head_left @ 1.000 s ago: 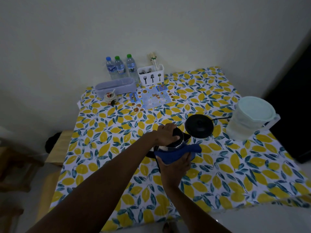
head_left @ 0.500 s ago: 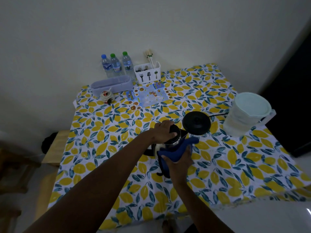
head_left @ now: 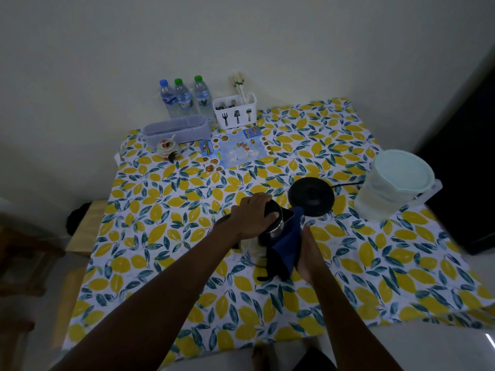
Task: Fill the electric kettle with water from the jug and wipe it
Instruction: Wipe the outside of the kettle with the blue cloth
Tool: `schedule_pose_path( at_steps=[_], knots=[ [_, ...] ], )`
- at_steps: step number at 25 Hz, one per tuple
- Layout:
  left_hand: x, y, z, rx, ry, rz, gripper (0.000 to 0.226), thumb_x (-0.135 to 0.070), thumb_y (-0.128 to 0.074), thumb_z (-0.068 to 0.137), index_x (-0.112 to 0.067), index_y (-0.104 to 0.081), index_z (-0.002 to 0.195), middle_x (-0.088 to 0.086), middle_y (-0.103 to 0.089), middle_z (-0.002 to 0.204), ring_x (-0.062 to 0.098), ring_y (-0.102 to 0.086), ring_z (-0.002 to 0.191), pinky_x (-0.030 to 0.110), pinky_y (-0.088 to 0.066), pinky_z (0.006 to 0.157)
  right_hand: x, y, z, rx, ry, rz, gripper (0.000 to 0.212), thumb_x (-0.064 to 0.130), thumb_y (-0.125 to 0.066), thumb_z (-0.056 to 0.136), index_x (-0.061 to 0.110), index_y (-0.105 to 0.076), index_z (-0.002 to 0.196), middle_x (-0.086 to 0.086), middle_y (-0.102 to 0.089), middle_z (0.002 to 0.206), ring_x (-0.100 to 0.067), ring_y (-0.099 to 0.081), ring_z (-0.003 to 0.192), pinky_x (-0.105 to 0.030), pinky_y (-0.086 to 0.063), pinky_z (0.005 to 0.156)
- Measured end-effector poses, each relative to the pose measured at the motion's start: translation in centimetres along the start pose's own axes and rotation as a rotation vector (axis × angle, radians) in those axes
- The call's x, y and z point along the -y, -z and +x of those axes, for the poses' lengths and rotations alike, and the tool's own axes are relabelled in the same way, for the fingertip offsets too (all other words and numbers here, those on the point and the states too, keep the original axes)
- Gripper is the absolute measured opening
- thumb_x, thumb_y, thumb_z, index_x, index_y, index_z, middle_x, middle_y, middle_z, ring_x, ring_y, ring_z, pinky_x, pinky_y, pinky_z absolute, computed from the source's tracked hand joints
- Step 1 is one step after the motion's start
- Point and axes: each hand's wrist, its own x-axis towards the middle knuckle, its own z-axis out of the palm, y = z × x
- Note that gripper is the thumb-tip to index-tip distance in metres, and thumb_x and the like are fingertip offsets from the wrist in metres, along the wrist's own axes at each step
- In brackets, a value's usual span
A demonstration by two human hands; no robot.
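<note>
Compared with a second ago, the blue cloth (head_left: 288,243) has slid from the kettle's (head_left: 263,236) rim down its right flank. Left hand (head_left: 253,216) fingers close over the lid; right hand (head_left: 308,253) presses the cloth against the kettle, mid-counter (head_left: 160,223), beside its base (head_left: 312,195) and the jug (head_left: 392,184).

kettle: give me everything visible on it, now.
The kettle has a shiny metal body and a black lid and handle. It stands on the tablecloth, off its black base. The left hand presses on the lid; the right hand holds a blue cloth against its side. Water level hidden.
</note>
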Motion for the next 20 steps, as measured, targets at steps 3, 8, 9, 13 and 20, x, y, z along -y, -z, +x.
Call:
schedule_pose_path(
  at_steps=[3, 8, 9, 13, 20],
  knots=[
    [-0.4, -0.1, -0.3, -0.063, 0.008, 0.023, 0.052, -0.043, -0.041, 0.098, -0.021, -0.028, 0.144, 0.001, -0.025, 0.155, 0.032, -0.025, 0.137, 0.058, -0.026, 0.104, 1.8, -0.7, 1.9, 0.005, 0.005, -0.090, 0.063, 0.056, -0.034, 0.096, 0.007, -0.051, 0.131, -0.009, -0.065, 0.108, -0.025, -0.062, 0.099, -0.043, -0.048, 0.094],
    [-0.5, -0.5, -0.4, -0.135, 0.009, 0.036, 0.049, -0.040, -0.042, 0.098, -0.022, -0.032, 0.143, 0.000, -0.033, 0.152, 0.029, -0.029, 0.135, 0.052, -0.027, 0.104, 6.6, -2.5, 4.8, 0.097, -0.027, -0.452, 0.042, 0.044, -0.050, 0.094, 0.009, -0.067, 0.109, -0.009, -0.067, 0.087, -0.021, -0.063, 0.077, -0.032, -0.050, 0.073],
    [-0.5, -0.7, -0.5, -0.163, 0.008, 0.049, 0.049, -0.040, -0.042, 0.098, -0.022, -0.033, 0.142, 0.000, -0.035, 0.151, 0.028, -0.031, 0.135, 0.050, -0.029, 0.103, 7.5, -2.9, 5.2, 0.139, -0.062, -0.489, 0.038, 0.041, -0.050, 0.095, 0.010, -0.066, 0.110, -0.008, -0.067, 0.088, -0.021, -0.063, 0.078, -0.031, -0.050, 0.071],
    [-0.5, -1.7, -0.7, -0.321, -0.005, 0.095, 0.049, -0.044, -0.036, 0.095, -0.019, -0.043, 0.137, 0.003, -0.048, 0.142, 0.030, -0.044, 0.125, 0.050, -0.040, 0.096, 10.5, -5.8, 7.2, 0.379, -0.228, -0.669, 0.033, 0.043, -0.046, 0.096, 0.018, -0.059, 0.115, -0.002, -0.066, 0.100, -0.020, -0.063, 0.088, -0.029, -0.051, 0.073],
    [-1.5, -3.1, -0.4, -0.493, 0.083, 0.086, 0.047, -0.042, -0.031, 0.093, -0.020, -0.053, 0.128, 0.002, -0.060, 0.130, 0.027, -0.053, 0.115, 0.049, -0.043, 0.092, 10.1, -6.3, 10.5, 0.492, -0.194, -0.900, 0.043, 0.036, -0.042, 0.100, 0.014, -0.049, 0.136, -0.011, -0.049, 0.141, -0.032, -0.048, 0.125, -0.043, -0.039, 0.105]
  ],
)
